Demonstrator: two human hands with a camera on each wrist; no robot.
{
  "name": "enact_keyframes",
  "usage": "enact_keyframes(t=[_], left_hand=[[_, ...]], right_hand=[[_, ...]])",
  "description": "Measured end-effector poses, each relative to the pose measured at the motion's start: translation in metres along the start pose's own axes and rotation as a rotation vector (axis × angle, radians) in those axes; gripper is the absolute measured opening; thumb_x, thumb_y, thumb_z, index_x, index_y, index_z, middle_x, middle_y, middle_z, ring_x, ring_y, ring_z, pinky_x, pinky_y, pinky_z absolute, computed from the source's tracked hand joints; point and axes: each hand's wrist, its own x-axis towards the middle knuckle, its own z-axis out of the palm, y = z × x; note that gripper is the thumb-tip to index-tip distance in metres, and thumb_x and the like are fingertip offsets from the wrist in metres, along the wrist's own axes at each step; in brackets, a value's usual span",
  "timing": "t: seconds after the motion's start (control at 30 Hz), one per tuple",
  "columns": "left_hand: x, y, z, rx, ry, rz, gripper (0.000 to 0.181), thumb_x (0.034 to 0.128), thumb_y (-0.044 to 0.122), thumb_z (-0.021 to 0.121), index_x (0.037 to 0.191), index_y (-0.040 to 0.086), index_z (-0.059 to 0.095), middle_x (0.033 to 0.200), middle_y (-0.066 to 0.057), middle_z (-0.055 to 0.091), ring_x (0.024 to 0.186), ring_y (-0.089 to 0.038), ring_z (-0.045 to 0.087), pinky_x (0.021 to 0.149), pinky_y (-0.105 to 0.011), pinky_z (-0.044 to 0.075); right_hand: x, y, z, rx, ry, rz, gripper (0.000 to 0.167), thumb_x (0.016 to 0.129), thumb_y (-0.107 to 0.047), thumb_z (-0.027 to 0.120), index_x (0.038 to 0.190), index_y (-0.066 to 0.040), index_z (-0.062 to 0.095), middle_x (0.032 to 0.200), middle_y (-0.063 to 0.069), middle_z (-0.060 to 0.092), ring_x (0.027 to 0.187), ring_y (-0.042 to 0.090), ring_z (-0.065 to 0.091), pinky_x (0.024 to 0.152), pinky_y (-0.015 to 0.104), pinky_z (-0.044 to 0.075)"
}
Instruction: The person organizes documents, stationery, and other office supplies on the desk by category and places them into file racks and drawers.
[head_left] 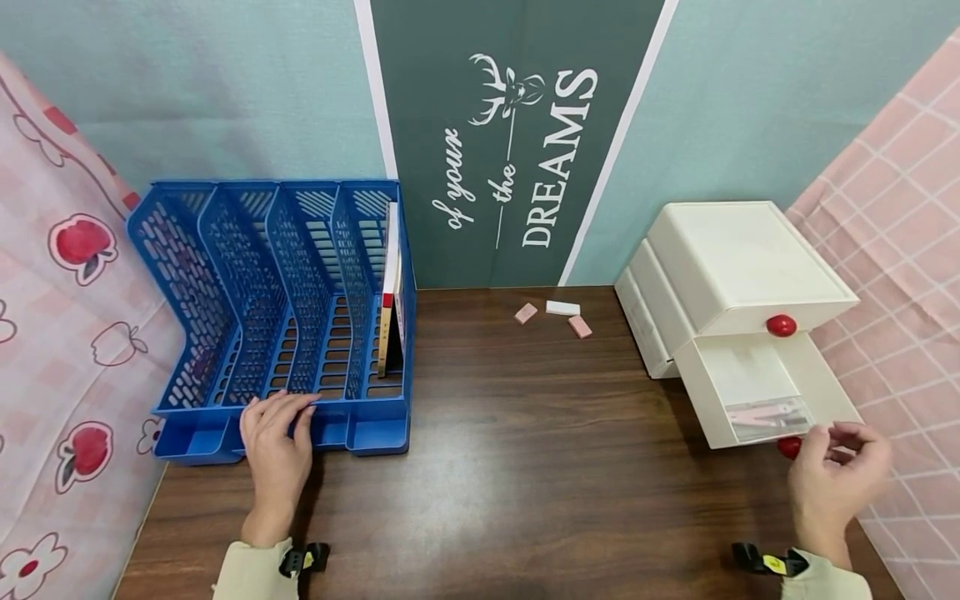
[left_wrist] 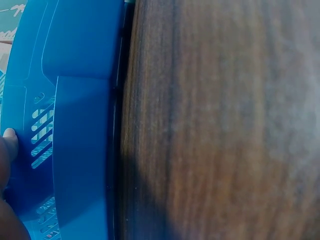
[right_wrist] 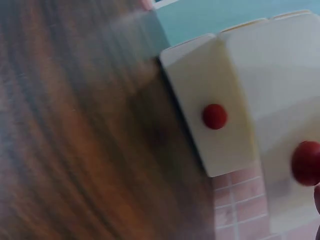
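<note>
My left hand (head_left: 277, 450) rests on the front edge of a blue slotted file rack (head_left: 378, 406), its fingers bent over the rim; one fingertip (left_wrist: 10, 133) shows against the blue plastic in the left wrist view. Over at the right, a white drawer unit (head_left: 757, 250) has its middle drawer (head_left: 697, 400) pulled out, with a clear packet of pinkish items (head_left: 768, 415) inside. My right hand (head_left: 840, 479) is beside that drawer's red knob (head_left: 789, 447), thumb closest to it and fingers loosely bent. The right wrist view shows a fingertip at the knob (right_wrist: 306, 163).
A few thin books (head_left: 388, 308) stand in the rack's rightmost slot. Near the back edge of the brown table (head_left: 525, 467) lie two pink blocks (head_left: 580, 326) and a white one (head_left: 562, 308). The lowest drawer, with a red knob (right_wrist: 214, 116), is closed.
</note>
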Motion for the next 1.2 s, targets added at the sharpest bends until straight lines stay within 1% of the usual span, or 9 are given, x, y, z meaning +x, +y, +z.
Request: enact_keyframes(t=[0.13,0.23,0.5,0.6,0.73,0.8,0.93,1.07,1.2], left_hand=[[0.000,0.001,0.000,-0.006,0.007,0.009,0.018,0.0860,-0.011,0.073,0.100,0.000,0.077,0.101,-0.023,0.074,0.113,-0.044,0.057,0.114,-0.053,0.022],[0.000,0.001,0.000,-0.015,0.016,0.015,0.018,0.0859,-0.011,0.073,0.099,0.000,0.078,0.101,-0.023,0.074,0.113,-0.044,0.057,0.114,-0.054,0.023],[0.000,0.000,0.000,0.007,-0.012,0.011,0.015,0.0875,-0.009,0.073,0.099,-0.001,0.077,0.102,-0.023,0.074,0.115,-0.043,0.056,0.115,-0.054,0.022],[0.001,0.000,0.000,-0.001,0.000,0.016,0.016,0.0866,-0.011,0.073,0.098,-0.001,0.077,0.101,-0.023,0.074,0.114,-0.044,0.056,0.114,-0.055,0.022],[0.001,0.000,0.001,-0.009,0.015,0.016,0.017,0.0854,-0.012,0.073,0.098,-0.001,0.077,0.100,-0.023,0.074,0.113,-0.044,0.056,0.115,-0.054,0.022],[0.001,0.000,0.001,-0.007,0.015,0.018,0.017,0.0852,-0.012,0.073,0.098,-0.001,0.077,0.099,-0.023,0.074,0.112,-0.044,0.056,0.115,-0.053,0.022],[0.000,-0.001,0.000,0.003,0.010,0.016,0.017,0.0857,-0.011,0.073,0.098,0.000,0.077,0.100,-0.022,0.074,0.113,-0.043,0.056,0.115,-0.054,0.022],[0.000,-0.001,-0.001,0.014,-0.012,0.009,0.014,0.0885,-0.007,0.073,0.099,0.000,0.077,0.102,-0.021,0.074,0.115,-0.042,0.056,0.115,-0.054,0.022],[0.000,-0.001,0.000,-0.010,0.020,0.017,0.016,0.0865,-0.009,0.074,0.098,0.001,0.078,0.101,-0.020,0.075,0.114,-0.041,0.057,0.114,-0.056,0.023]], right_hand=[[-0.005,0.011,0.001,0.004,0.005,0.010,0.026,0.087,-0.006,0.057,0.099,-0.029,0.063,0.086,-0.020,0.053,0.065,-0.008,0.049,0.062,0.006,0.040],[-0.008,0.012,0.002,0.019,0.005,0.042,0.026,0.087,-0.005,0.056,0.100,-0.026,0.063,0.085,-0.018,0.054,0.064,-0.008,0.049,0.060,0.005,0.039],[-0.023,-0.021,0.003,0.098,-0.001,0.056,0.028,0.085,-0.001,0.052,0.099,-0.025,0.056,0.081,-0.014,0.053,0.064,-0.006,0.048,0.058,0.004,0.038],[-0.027,-0.023,0.003,0.097,-0.023,0.075,0.027,0.086,-0.001,0.052,0.097,-0.026,0.055,0.080,-0.014,0.053,0.064,-0.007,0.049,0.057,0.003,0.039],[-0.028,-0.016,0.003,0.089,-0.050,0.107,0.027,0.087,-0.001,0.052,0.094,-0.027,0.055,0.083,-0.013,0.053,0.065,-0.008,0.050,0.058,0.003,0.040],[-0.027,-0.010,0.003,0.088,-0.055,0.113,0.023,0.087,0.000,0.053,0.091,-0.023,0.056,0.085,-0.013,0.053,0.065,-0.008,0.051,0.058,0.003,0.040],[-0.026,0.004,0.005,0.103,-0.063,0.104,0.013,0.087,0.002,0.054,0.086,-0.010,0.057,0.086,-0.013,0.054,0.064,-0.008,0.051,0.056,0.003,0.040],[-0.024,0.013,0.006,0.132,-0.052,0.121,0.011,0.088,0.004,0.055,0.086,-0.007,0.058,0.086,-0.011,0.056,0.064,-0.005,0.052,0.055,0.005,0.041],[-0.023,0.018,0.007,0.164,-0.033,0.141,0.012,0.088,0.005,0.055,0.086,-0.006,0.059,0.085,-0.008,0.057,0.062,-0.003,0.053,0.053,0.006,0.041]])
